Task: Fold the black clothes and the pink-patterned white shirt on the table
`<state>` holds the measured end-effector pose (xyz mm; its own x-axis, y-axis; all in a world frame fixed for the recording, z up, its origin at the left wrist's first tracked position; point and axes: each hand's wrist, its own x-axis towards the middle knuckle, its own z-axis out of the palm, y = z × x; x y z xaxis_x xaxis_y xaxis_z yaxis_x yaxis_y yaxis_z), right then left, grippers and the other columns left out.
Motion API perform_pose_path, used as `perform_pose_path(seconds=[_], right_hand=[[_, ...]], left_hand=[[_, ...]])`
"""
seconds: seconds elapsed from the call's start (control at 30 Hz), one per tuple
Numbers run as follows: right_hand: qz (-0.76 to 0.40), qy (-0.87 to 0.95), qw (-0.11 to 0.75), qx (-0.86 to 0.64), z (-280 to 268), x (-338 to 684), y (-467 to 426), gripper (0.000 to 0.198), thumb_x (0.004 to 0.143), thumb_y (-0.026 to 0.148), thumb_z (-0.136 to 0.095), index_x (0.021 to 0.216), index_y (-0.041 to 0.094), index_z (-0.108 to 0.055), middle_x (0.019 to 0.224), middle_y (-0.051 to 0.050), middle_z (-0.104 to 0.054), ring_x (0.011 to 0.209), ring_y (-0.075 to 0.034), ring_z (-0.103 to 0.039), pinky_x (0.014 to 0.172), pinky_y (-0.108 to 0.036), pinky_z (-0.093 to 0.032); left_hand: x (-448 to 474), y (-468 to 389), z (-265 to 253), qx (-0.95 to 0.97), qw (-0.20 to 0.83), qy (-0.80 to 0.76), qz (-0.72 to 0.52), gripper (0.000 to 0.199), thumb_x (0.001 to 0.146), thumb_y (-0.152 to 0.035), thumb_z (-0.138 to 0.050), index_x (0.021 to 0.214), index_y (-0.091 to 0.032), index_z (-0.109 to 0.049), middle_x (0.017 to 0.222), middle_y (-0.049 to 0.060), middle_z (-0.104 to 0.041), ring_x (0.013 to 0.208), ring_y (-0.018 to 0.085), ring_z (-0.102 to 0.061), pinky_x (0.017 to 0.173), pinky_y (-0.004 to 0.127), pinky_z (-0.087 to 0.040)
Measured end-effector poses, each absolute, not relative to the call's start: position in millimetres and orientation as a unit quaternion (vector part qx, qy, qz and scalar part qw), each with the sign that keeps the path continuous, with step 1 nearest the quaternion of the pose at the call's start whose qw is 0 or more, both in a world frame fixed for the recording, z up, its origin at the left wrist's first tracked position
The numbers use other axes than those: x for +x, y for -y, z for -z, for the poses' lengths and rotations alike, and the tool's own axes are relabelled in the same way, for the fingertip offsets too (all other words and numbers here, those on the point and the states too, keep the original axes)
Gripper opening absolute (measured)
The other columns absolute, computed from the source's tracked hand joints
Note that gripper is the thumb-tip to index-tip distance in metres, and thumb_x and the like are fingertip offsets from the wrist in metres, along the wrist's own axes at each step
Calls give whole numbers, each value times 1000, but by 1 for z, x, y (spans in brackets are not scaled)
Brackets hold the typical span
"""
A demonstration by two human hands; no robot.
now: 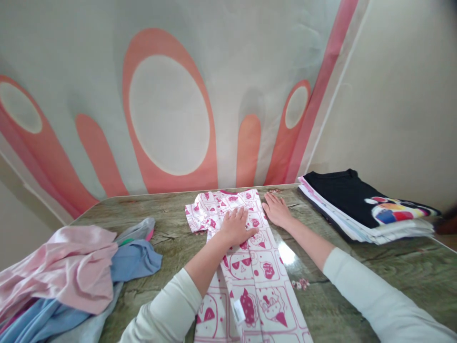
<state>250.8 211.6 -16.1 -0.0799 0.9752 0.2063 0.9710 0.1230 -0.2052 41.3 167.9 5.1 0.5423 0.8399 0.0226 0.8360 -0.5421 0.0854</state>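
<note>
A white garment with magenta cartoon prints (271, 297) lies lengthwise on the table, its neckline at the far edge. One short sleeve sticks out to the left, while the right side makes a straight folded edge. My left hand (235, 226) rests flat on the upper part of the garment with its fingers spread. Just past the right edge, my right hand (276, 209) lies flat on the tabletop, fingers stretched out, close beside the cloth. A small white label (238, 310) shows on the lower part of the garment.
At the left is a loose heap of clothes, with a pink piece (82, 267) over a blue one (135, 261). A stack of folded clothes topped by a black shirt (339, 197) sits at the right. Behind the wood-patterned table (167, 238) hangs a printed backdrop (228, 71).
</note>
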Motion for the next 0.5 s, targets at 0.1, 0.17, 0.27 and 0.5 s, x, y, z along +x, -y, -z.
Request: perform_pose_path(seconds=[0.1,0.17,0.27,0.5], right_hand=[[-18,774,178,-608,11,239,-187,57,94,39,-17,140,8,-28,147,-12,-25,135,-19,-19,110,-38,-14],[-52,819,171,-546,9,230,-161,58,94,42,-14,140,9,-27,146,-11,-25,135,-17,-20,110,-34,-17],[-74,858,127,-492,11,224,-125,60,93,50,-17,143,17,-22,148,-7,-22,135,-18,-17,110,-38,-15],[-67,832,90,-543,12,247,-104,65,90,57,-19,144,21,-18,148,-7,-20,136,-22,-17,111,-45,-11]], left_hand=[[39,-175,0,867,20,-497,-45,81,82,-70,-22,142,-15,-20,149,12,-16,135,32,-13,106,48,-11],[38,-179,3,865,15,-499,-46,76,85,-66,-22,141,-16,-22,149,11,-17,135,31,-12,106,47,-10],[37,-181,6,866,6,-497,-53,69,88,-59,-22,141,-16,-23,148,10,-18,135,30,-12,107,47,-10],[38,-179,3,861,10,-505,-57,68,87,-60,-25,141,-18,-22,148,9,-19,135,31,-13,106,47,-10]])
